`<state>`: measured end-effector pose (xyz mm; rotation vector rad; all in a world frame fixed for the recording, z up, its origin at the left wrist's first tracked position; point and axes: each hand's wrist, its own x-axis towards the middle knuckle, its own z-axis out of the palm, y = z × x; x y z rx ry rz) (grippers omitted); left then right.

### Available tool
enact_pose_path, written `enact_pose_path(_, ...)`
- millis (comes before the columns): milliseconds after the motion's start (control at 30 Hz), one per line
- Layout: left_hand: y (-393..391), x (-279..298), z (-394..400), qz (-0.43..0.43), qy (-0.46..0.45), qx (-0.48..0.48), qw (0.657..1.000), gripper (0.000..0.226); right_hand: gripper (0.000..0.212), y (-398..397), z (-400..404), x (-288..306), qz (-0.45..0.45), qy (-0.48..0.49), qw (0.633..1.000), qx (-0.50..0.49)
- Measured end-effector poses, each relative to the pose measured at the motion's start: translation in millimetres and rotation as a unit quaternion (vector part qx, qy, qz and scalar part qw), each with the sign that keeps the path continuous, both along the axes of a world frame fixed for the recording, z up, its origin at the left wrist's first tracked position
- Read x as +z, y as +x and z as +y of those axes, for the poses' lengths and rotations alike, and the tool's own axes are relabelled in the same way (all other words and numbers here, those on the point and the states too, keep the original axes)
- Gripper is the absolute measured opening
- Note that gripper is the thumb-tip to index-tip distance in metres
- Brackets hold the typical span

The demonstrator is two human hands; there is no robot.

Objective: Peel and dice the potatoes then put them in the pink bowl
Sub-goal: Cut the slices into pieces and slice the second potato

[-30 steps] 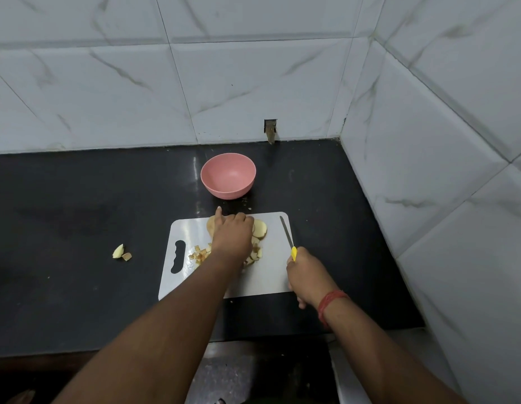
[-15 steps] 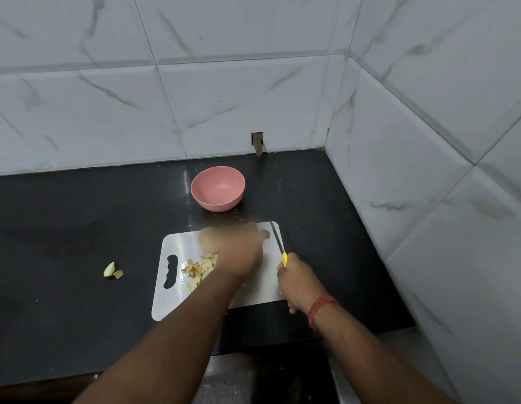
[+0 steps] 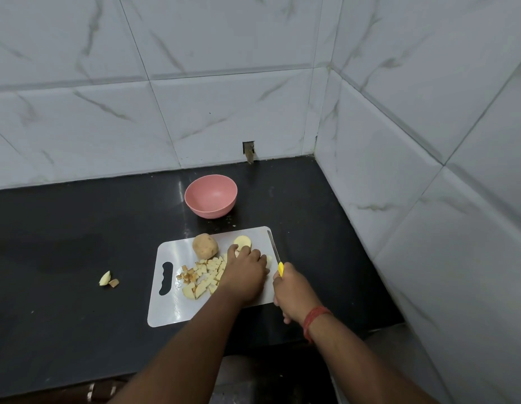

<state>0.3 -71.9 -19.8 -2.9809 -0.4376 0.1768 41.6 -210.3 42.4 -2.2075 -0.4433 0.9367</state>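
Note:
A white cutting board (image 3: 169, 310) lies on the black counter. On it sit a whole unpeeled potato (image 3: 205, 245), a pale potato slice (image 3: 242, 241) and a heap of diced pieces (image 3: 202, 277). My left hand (image 3: 245, 272) lies palm down over potato pieces at the board's middle right, fingers curled on them. My right hand (image 3: 292, 291) grips the yellow handle of a knife (image 3: 274, 249), whose blade points away along the board's right edge. The pink bowl (image 3: 210, 196) stands empty just behind the board.
Two potato scraps (image 3: 107, 279) lie on the counter left of the board. Tiled walls close the counter at the back and right. A small wall opening (image 3: 248, 151) sits behind the bowl. The counter's front edge runs under my forearms.
My left hand slid right and toward me, uncovering the whole potato and the diced heap. The knife hand stayed at the board's right edge. The camera tilted upward.

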Motion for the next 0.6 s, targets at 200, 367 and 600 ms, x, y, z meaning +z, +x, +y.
enact_pose_path(200,-3,2,-7,0.016,0.009,0.017,1.0,0.04,0.02,-2,-4,1,-0.007,-0.008,1.0,-0.002)
enact_pose_path(367,-2,5,-12,0.0,-0.016,0.051,0.999,0.042,0.019,-4,-10,-1,0.0,-0.016,1.0,-0.005)
enact_pose_path(600,-9,4,-8,0.0,-0.036,0.04,0.999,0.038,0.019,-5,-18,0,0.01,-0.01,1.0,-0.01)
